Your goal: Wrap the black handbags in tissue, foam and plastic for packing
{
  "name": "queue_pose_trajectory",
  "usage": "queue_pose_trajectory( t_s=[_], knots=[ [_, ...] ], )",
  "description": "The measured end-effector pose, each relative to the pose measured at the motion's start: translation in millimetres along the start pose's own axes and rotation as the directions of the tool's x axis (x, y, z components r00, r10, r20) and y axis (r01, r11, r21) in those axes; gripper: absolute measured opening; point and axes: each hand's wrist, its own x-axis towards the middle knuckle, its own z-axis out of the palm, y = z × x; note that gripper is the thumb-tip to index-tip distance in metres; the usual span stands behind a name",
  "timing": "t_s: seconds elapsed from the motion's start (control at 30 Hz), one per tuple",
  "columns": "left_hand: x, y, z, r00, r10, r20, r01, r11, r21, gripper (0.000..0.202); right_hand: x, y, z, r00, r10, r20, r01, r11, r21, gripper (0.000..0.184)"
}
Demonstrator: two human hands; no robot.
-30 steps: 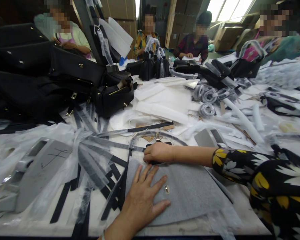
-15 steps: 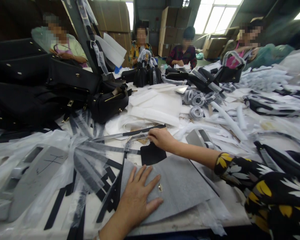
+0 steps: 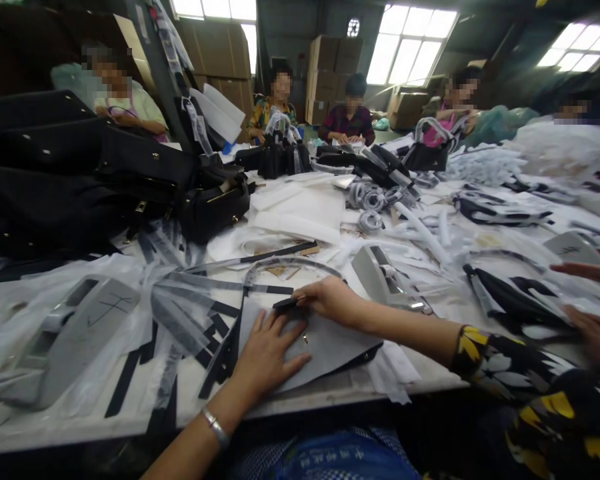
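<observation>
A black handbag [image 3: 363, 357] lies on the table in front of me with a soft grey sheet [image 3: 347, 340] over it. A small gold metal clasp [image 3: 305, 339] shows through the sheet. My left hand [image 3: 267, 357] rests flat on the sheet, fingers spread. With the fingertips of my right hand [image 3: 330, 300] I pinch a black flap [image 3: 286, 303], which is tipped over the sheet's far edge. Beyond it arches the bag's handle [image 3: 290, 260], wrapped in clear plastic.
Grey tape dispensers stand left [image 3: 87, 327] and right [image 3: 380, 273]. Plastic-covered black strips [image 3: 180, 320] fan out at left. Black bags [image 3: 145, 160] are piled behind them, white sheets [image 3: 295, 207] lie mid-table. A neighbour's hands [image 3: 595, 327] are at right; several people sit opposite.
My right hand has left the handle and come nearer, now holding the black flap, which lay flat before. My left hand stays on the grey sheet. A neighbour's hands have come into view at right.
</observation>
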Motion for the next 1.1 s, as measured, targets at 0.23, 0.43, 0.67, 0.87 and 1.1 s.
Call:
queue_pose_trajectory(
  t_s=[0.23, 0.43, 0.67, 0.87, 1.1],
  knots=[
    [-2, -3, -1.1, 0.998, 0.060, -0.034, -0.062, 0.996, -0.065, 0.057, -72, 18, 53, 0.973, -0.226, -0.044, 0.229, 0.970, 0.084, 0.062],
    [0, -11, -5.1, 0.994, 0.106, -0.040, -0.108, 0.993, -0.048, 0.053, -80, 30, 63, 0.977, -0.190, -0.100, 0.205, 0.964, 0.169, 0.062],
    [-10, 4, -3.4, 0.976, 0.074, -0.206, -0.047, 0.990, 0.132, 0.051, -82, 30, 77, 0.955, -0.170, -0.241, 0.219, 0.957, 0.193, 0.046],
    [-27, 19, 3.2, 0.920, 0.265, -0.289, -0.222, 0.959, 0.174, 0.045, -81, 28, 83, 0.946, -0.175, -0.272, 0.234, 0.951, 0.200, 0.035],
    [-25, 19, -7.4, 0.868, 0.451, -0.208, -0.454, 0.890, 0.037, 0.058, -80, 34, 90, 0.933, -0.190, -0.305, 0.252, 0.952, 0.176, 0.031]
  ],
)
